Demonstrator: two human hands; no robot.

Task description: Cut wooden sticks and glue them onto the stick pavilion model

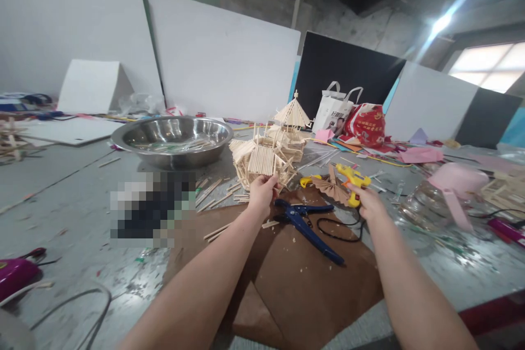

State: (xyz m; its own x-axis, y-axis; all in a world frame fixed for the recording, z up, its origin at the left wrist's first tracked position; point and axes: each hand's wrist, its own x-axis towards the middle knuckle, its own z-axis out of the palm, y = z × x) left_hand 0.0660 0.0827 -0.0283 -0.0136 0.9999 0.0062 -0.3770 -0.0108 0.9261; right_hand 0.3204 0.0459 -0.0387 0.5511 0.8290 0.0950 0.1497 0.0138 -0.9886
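A model building of thin wooden sticks [262, 159] stands on the table ahead of me, with a pointed roof [293, 114] at its back. My left hand [261, 195] is closed at the lower edge of its front slatted panel, fingertips pinched against it; a small piece between them could be hidden. In my right hand [370, 203] is a yellow hot glue gun [353, 178], its nozzle pointing left toward the model. Blue-handled cutters [309, 227] lie on a brown sheet [303, 290] between my forearms. A pleated brown paper piece [331, 190] lies left of the glue gun.
Loose sticks [213, 194] are scattered left of the model. A steel basin [172, 161] stands behind them. To the right are a clear jug with pink lid [457, 180], a white bag [333, 112] and a red bag [366, 126]. A black cord [342, 238] loops beside the cutters.
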